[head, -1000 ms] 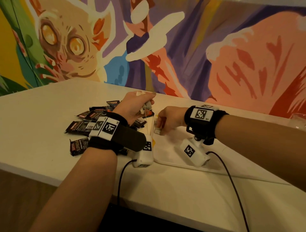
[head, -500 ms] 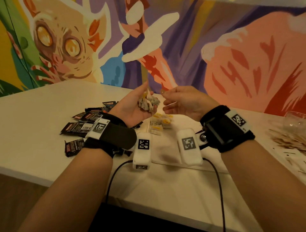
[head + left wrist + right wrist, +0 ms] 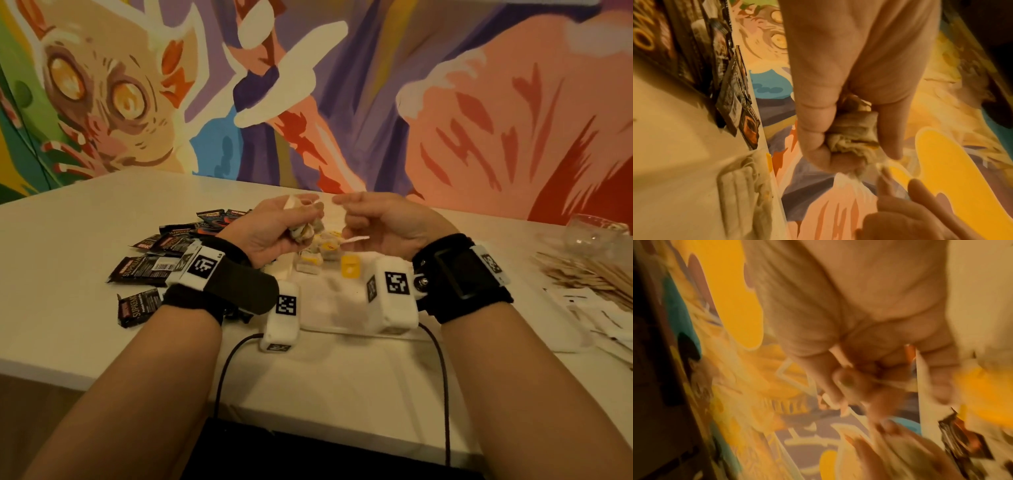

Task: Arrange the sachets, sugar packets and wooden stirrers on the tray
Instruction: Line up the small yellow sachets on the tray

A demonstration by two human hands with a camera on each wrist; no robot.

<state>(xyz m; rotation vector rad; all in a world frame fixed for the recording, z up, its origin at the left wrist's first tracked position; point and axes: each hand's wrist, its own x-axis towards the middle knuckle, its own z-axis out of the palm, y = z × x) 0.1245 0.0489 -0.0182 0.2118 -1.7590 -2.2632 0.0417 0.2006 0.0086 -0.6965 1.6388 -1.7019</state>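
My left hand (image 3: 301,214) is raised over the white tray (image 3: 342,310) and grips a crumpled bunch of pale tea-bag sachets (image 3: 303,232). In the left wrist view the bunch (image 3: 853,134) sits between thumb and curled fingers. My right hand (image 3: 346,205) is close beside it with its fingers curled, pinching a thin string; a small white tag (image 3: 354,238) sticks out under its palm. More tea bags (image 3: 310,264) with a yellow tag (image 3: 350,266) lie on the tray's far left. The right wrist view is blurred.
Dark sachets (image 3: 147,267) are scattered on the white table left of the tray. Wooden stirrers (image 3: 582,274) and white sugar packets (image 3: 599,318) lie at the right, with a clear container (image 3: 596,233) behind them. A painted wall stands behind the table.
The right hand has lifted off the tray and turned palm-up next to the left hand. The left hand has risen with the bunch of tea bags.
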